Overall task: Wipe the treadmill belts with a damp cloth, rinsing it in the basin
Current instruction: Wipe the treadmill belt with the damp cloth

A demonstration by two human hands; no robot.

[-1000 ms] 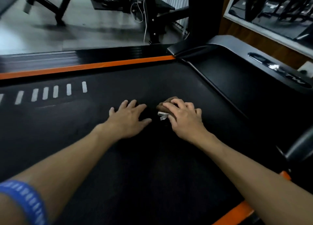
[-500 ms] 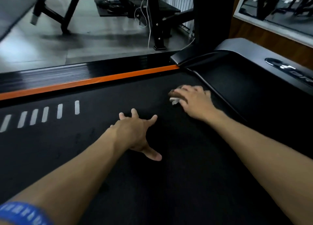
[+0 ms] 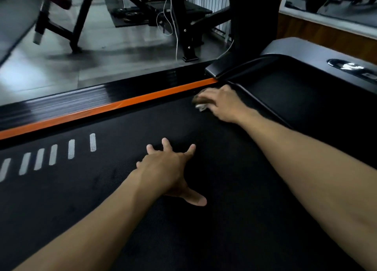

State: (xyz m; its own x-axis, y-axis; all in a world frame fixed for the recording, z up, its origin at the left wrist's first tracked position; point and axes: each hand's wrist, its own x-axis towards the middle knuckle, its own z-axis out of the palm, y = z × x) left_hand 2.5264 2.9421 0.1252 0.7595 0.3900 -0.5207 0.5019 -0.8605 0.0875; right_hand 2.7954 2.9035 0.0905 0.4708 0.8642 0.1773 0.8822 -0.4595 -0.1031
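The black treadmill belt point(image 3: 126, 189) fills most of the view, with a row of white dashes at its left. My right hand point(image 3: 222, 103) is stretched to the belt's far corner, near the orange side strip point(image 3: 114, 107) and the motor cover, pressing a small dark cloth point(image 3: 201, 104) with a pale tag onto the belt. Most of the cloth is hidden under the fingers and blurred. My left hand point(image 3: 167, 168) rests flat on the middle of the belt, fingers spread, holding nothing. No basin is in view.
The treadmill's black motor cover point(image 3: 295, 91) rises at the right, with an upright post point(image 3: 253, 25) behind it. Beyond the side rail are grey floor, black gym machine frames point(image 3: 183, 25) with hanging white cables, and a wall mirror point(image 3: 330, 3) at top right.
My right hand has slid the cloth away from me, from beside my left hand to the belt's far right corner. My left hand has spread its fingers and stayed mid-belt.
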